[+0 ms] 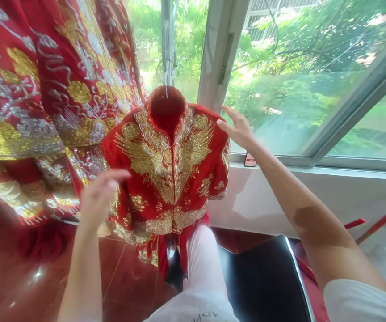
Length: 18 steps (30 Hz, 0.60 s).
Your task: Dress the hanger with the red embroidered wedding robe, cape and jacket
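A red embroidered jacket point(169, 165) with gold sequin wings, a stand collar and short sleeves hangs facing me. The hook of its hanger point(166, 87) shows above the collar, in front of the window. My right hand point(238, 128) is open beside the shoulder on the right, thumb and fingers apart; whether the thumb touches the cloth I cannot tell. On the other side, my left hand point(101, 197) is slightly blurred in front of the sleeve, its fingers stretched toward the jacket's chest. Nothing shows in either hand.
Larger red garments point(55, 89) with gold and silver embroidery hang on the left. Sliding windows point(300, 89) stand behind. A black chair seat point(263, 277) is at lower right, close to my leg point(204, 259). A small phone-like object point(250, 160) is by the sill; the floor point(122, 286) is red tile.
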Tool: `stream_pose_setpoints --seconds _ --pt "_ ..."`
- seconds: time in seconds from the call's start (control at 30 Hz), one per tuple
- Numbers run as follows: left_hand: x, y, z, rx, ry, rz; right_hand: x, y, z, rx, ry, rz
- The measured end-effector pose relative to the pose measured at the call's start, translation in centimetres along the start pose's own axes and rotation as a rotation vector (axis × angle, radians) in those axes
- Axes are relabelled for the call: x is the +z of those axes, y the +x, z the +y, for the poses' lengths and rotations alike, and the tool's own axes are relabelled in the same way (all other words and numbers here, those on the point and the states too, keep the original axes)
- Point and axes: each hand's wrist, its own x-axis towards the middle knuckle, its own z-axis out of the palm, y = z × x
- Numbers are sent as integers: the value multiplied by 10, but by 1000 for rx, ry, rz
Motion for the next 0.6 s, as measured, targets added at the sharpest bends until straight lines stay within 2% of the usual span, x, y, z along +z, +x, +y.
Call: stream_pose_setpoints --seconds 0.03,0.07,0.13,0.2,0.3,0.47,0.53,0.6 --pt "-3 21 15 141 78 183 3 1 13 14 54 -34" --pt "-4 41 26 224 194 273 6 1 23 28 102 -48" --pt "0 80 33 286 393 305 11 -2 33 45 152 -12" --pt "4 112 24 242 424 271 12 -6 36 75 188 41" --pt "-1 142 0 214 292 190 10 -9 35 207 369 31" --pt "-21 159 -32 19 -73 -10 30 -18 30 465 683 60" --pt "-29 163 -37 -38 -114 -88 32 -20 30 505 696 36" --pt "-38 170 -34 -44 -42 -178 25 -17 30 501 625 -34"
